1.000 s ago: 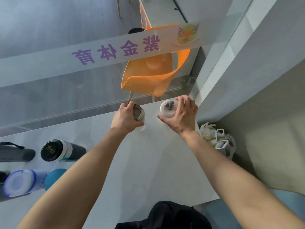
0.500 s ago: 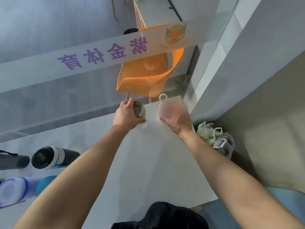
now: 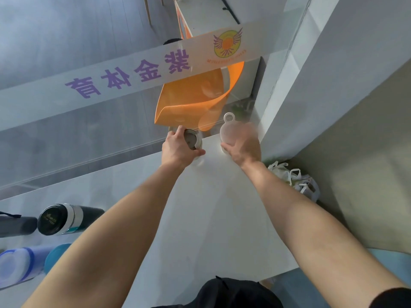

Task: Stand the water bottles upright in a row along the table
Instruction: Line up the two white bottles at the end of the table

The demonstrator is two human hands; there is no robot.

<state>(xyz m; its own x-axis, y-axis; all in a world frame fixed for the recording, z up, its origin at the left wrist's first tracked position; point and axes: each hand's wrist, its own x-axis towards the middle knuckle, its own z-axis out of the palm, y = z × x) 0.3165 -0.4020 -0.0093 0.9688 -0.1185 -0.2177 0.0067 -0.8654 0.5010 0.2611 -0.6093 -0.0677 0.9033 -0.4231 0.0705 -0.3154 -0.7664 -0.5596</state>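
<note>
I have the left hand (image 3: 178, 150) curled round a grey-lidded bottle (image 3: 191, 141) that stands upright at the far edge of the white surface (image 3: 211, 218), its lid facing up at me. Just to its right, the right hand (image 3: 244, 145), blurred, wraps a white translucent bottle (image 3: 230, 133) with a loop on its lid; I cannot tell whether its base is down. Well apart, at the near left, a black bottle (image 3: 66, 218), a dark strapped bottle (image 3: 15, 226) and a blue-rimmed bottle (image 3: 15, 267) lie on their sides, a teal bottle (image 3: 55, 256) just beside the last.
</note>
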